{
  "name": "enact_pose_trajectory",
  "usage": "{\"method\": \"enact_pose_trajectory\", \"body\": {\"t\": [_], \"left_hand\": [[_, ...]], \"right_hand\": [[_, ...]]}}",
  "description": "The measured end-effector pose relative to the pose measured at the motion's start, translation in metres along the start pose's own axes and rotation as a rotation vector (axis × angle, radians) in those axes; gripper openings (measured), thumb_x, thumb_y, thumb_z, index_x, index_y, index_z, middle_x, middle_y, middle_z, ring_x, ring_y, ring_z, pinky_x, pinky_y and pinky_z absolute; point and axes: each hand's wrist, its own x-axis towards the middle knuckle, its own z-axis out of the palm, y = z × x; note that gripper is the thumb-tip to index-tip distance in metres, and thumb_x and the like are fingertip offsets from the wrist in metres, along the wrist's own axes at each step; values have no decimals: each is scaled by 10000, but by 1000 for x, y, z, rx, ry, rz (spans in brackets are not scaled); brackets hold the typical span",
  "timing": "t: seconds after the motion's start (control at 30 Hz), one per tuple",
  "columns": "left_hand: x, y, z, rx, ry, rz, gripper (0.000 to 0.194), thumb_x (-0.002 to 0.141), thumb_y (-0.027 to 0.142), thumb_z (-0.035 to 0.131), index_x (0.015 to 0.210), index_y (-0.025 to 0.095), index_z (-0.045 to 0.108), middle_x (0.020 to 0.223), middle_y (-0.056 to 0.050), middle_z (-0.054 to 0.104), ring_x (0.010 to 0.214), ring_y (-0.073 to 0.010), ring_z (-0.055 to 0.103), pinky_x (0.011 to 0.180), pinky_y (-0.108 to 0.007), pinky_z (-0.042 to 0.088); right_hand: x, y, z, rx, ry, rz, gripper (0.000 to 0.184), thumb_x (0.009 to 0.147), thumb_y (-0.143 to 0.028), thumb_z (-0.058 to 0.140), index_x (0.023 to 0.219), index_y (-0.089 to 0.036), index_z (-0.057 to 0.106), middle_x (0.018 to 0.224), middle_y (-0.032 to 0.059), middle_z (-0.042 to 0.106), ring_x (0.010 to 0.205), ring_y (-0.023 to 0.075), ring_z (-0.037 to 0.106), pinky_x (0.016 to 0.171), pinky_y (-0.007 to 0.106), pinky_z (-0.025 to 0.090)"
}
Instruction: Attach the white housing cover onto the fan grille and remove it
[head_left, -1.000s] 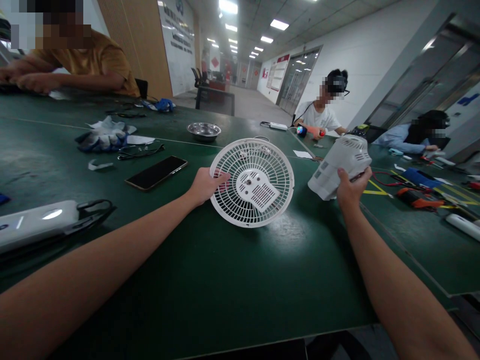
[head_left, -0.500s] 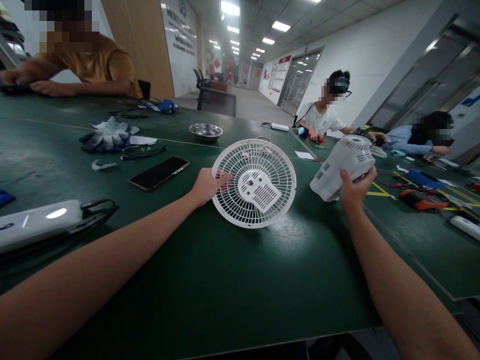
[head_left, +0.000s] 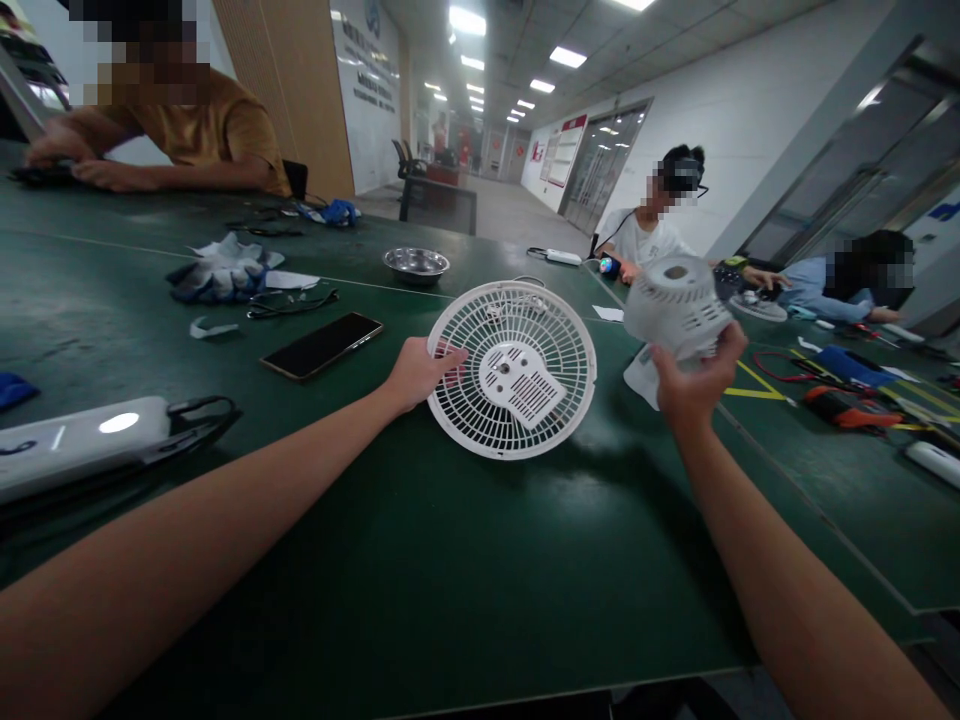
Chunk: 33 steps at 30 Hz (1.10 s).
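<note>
A round white fan grille (head_left: pixel 517 375) is held up by its left rim over the green table (head_left: pixel 480 560). My left hand (head_left: pixel 421 374) is closed on that rim, thumb lying on the near face. To the right, my right hand (head_left: pixel 697 375) grips a white fan motor housing (head_left: pixel 675 300) with vent slots and a round hole on the end facing me. The housing is raised, and a paler part of it extends below at its left. My right hand's fingertips are partly hidden behind it. The two pieces are apart.
Left of the grille lies a black phone (head_left: pixel 322 346), with blue-grey gloves (head_left: pixel 221 270) beyond. A metal bowl (head_left: pixel 417 264) stands farther back. A white power strip (head_left: pixel 82 445) lies at near left. Right are an orange-black multimeter (head_left: pixel 847 407) and several people around the table.
My right hand has tilted the motor housing so its end with the round hole now turns toward me, and it sits slightly left. The grille stays almost where it was.
</note>
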Motion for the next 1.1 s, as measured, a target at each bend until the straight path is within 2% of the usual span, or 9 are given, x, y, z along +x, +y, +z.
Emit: {"method": "enact_pose_trajectory", "body": {"t": [0.13, 0.27, 0.57, 0.67, 0.73, 0.83, 0.93, 1.0, 1.1], "left_hand": [[2, -3, 0, -44, 11, -24, 79, 832, 218, 822, 809, 166, 767, 767, -85, 761, 674, -208, 712, 676, -365, 593], [5, -4, 1, -96, -2, -79, 88, 834, 207, 823, 802, 147, 768, 769, -90, 763, 660, -202, 713, 661, -360, 593], [5, -3, -1, -59, -44, -63, 110, 854, 234, 820, 784, 154, 792, 778, -102, 774, 660, -196, 701, 652, -350, 577], [3, -3, -1, -55, -35, -44, 111, 854, 242, 825, 778, 167, 793, 764, -93, 769, 651, -195, 690, 656, -358, 572], [3, -3, -1, -71, -26, -46, 81, 852, 224, 825, 800, 168, 798, 789, -95, 776, 668, -198, 697, 672, -362, 575], [2, -1, 0, -69, -27, -54, 70, 851, 213, 824, 811, 161, 800, 801, -100, 778, 682, -203, 704, 679, -361, 574], [2, 0, 0, -65, -16, -56, 83, 849, 211, 823, 795, 155, 795, 792, -99, 774, 677, -200, 701, 674, -355, 572], [1, 0, 1, -71, -11, -48, 89, 848, 214, 823, 790, 155, 791, 793, -96, 772, 675, -196, 699, 674, -350, 573], [2, -2, 1, -79, 11, -44, 93, 845, 213, 820, 782, 157, 781, 782, -88, 768, 667, -193, 696, 674, -346, 574]], "right_hand": [[-35, -24, 31, -61, -318, 21, 761, 756, -601, 758, 1344, -155, 571, 1252, 171, 692, 1126, 339, 648, 1051, 554, 497], [-51, -24, 50, -103, -577, 172, 843, 745, -710, 741, 1327, -125, 570, 1228, 214, 715, 1064, 337, 679, 992, 512, 533], [-53, -23, 47, -415, -710, 215, 784, 734, -735, 746, 1264, -165, 650, 1357, 271, 621, 1334, 505, 534, 1088, 718, 396], [-52, -38, 41, -218, -565, 95, 713, 841, -704, 635, 1295, -154, 658, 1321, 235, 638, 1285, 429, 572, 1117, 651, 415], [-55, -52, 38, 1, -515, 87, 590, 901, -694, 563, 1162, -187, 714, 1164, 165, 704, 1130, 355, 644, 1052, 569, 494], [-70, -76, 36, 363, -723, 385, 530, 934, -732, 510, 942, -243, 714, 820, 62, 708, 764, 263, 662, 712, 431, 574], [-86, -96, 36, 586, -1054, 713, 509, 927, -755, 530, 967, -270, 680, 728, 28, 701, 614, 219, 635, 494, 319, 470], [-93, -105, 36, 680, -1162, 816, 523, 944, -758, 493, 1024, -273, 671, 775, 42, 733, 662, 229, 676, 502, 319, 488], [-96, -112, 35, 756, -1191, 792, 572, 974, -763, 401, 1090, -269, 667, 881, 77, 769, 821, 266, 730, 647, 408, 588]]}}
